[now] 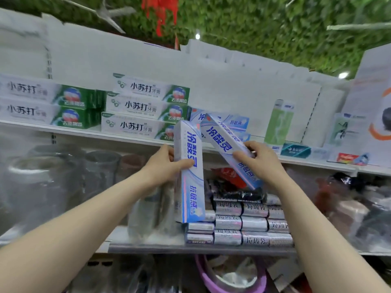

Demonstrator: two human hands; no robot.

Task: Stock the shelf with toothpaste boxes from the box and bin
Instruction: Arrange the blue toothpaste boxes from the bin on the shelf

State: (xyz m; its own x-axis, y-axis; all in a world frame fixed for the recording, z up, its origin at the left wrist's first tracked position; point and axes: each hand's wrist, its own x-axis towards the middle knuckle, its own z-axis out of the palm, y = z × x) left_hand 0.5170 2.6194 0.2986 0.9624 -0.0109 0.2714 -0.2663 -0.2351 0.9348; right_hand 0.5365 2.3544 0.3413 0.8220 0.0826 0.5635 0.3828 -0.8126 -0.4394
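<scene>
My left hand [167, 163] grips a white-and-blue toothpaste box [189, 187] held nearly upright in front of the shelf edge. My right hand [257, 160] grips a second matching toothpaste box [220, 140], tilted with its upper end leaning up and left over the upper shelf [88, 132]. Behind the two held boxes, more blue boxes of the same kind [237, 121] lie on that shelf. To the left stand stacks of green-and-white toothpaste boxes [139, 106].
A tall green-and-white pack [278, 123] and small flat packs [296, 151] stand to the right on the upper shelf. The lower shelf carries stacked silvery rolls [249, 225] and bagged goods. A purple basin [213, 280] sits below.
</scene>
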